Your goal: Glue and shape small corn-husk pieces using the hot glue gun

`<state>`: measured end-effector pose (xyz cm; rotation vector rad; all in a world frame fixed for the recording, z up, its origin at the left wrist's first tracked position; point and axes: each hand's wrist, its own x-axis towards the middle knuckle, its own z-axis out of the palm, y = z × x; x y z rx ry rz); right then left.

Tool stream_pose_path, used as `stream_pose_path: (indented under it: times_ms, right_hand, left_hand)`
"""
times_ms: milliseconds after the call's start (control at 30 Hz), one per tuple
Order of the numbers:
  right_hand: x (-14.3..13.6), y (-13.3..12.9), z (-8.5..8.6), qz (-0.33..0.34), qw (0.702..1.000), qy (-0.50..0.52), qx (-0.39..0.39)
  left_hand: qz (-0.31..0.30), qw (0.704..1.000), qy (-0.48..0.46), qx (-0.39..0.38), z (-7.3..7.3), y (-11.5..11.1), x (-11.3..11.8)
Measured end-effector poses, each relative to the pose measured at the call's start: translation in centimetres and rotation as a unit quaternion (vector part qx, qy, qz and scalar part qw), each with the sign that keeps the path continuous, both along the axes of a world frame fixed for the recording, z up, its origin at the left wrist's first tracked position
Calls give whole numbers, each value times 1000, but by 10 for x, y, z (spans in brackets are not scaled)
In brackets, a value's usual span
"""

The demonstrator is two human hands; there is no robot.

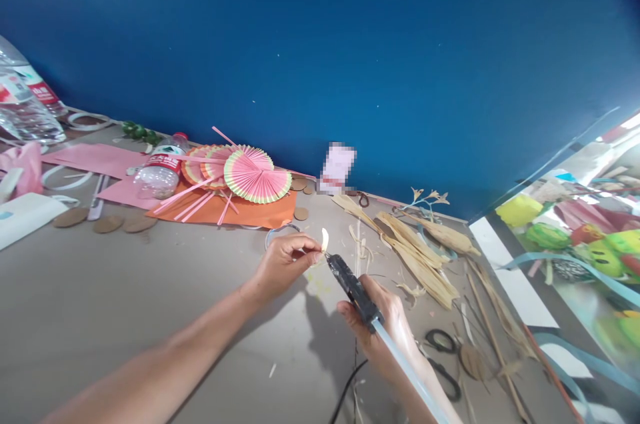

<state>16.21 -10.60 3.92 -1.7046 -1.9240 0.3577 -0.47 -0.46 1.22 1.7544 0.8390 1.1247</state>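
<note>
A small cream-coloured petal-like piece (325,239) stands upright between the pinched thumb and fingertips of my left hand (286,263). My right hand (383,317) is wrapped round a black glue gun (354,287), whose metal tip points up and left, close beside the base of that piece. Whether the tip touches it is too small to tell. A long translucent glue stick (407,367) runs out of the gun's back end over my right wrist. Dried husk leaves (417,257) lie to the right of the gun.
Pink paper fans (257,177) and a bottle (163,167) lie on coloured paper at the back left. Black-handled scissors (443,371), dry stalks and a brown disc (471,362) are at the right. A black cable (347,392) runs near the front; a blue panel (300,64) stands behind.
</note>
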Motion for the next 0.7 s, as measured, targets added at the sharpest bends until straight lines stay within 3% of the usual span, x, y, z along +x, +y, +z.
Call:
stream_pose_path:
  times_ms: [700]
  right_hand:
    - [1,1,-1,1,1000,14,8]
  left_hand:
    - [-13,1000,3,11,-1,1,0]
